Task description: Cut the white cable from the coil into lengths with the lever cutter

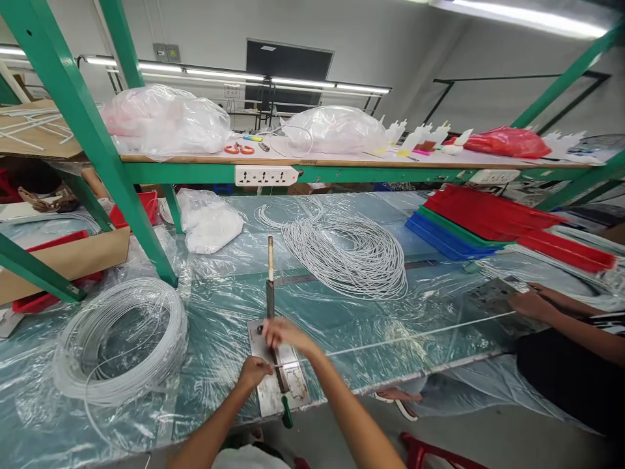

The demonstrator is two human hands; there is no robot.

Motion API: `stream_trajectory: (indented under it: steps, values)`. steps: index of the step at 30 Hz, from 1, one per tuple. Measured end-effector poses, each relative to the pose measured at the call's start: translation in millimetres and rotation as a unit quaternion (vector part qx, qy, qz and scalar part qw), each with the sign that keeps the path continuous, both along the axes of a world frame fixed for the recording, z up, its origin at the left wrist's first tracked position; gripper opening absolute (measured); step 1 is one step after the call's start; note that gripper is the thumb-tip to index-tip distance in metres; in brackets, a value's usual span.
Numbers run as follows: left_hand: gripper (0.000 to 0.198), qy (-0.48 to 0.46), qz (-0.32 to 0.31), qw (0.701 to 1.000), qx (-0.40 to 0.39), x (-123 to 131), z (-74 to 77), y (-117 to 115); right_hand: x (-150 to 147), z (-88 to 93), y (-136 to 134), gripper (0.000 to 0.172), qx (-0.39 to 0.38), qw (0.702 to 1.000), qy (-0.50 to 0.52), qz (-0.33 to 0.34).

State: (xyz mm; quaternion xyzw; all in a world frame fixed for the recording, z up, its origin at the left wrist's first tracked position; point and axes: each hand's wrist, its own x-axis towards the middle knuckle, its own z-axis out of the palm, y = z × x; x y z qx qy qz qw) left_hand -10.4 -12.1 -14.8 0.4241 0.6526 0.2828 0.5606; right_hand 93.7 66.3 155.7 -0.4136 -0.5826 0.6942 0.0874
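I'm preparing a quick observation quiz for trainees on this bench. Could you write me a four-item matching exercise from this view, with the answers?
Things:
1. Left hand
2. Green handle
3. Trays
4. Red plastic bag

Places, colours or states:
A. Lying on the raised shelf
B. Stacked, in red, green and blue
C. At the near edge of the table, by the metal plate
D. Pinching the thin white cable

Right pairs: 1-D, 2-C, 3-B, 4-A
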Motion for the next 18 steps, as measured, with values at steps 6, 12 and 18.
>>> stream_trajectory:
  steps: [6,12,18]
  values:
    - [0.027,0.041,0.030,0.999,0.000,4,-5.6,-6,-22,32.5,137,0.045,0.046,0.964,0.064,-0.255]
    - [0.027,0.106,0.041,0.993,0.012,6,3.1,-6,-43,40.7,163,0.056,-0.009,0.963,0.094,-0.252]
    - [0.027,0.160,0.041,0.986,0.000,6,5.1,-5,17,65.3,89,0.063,-0.026,0.966,0.127,-0.222]
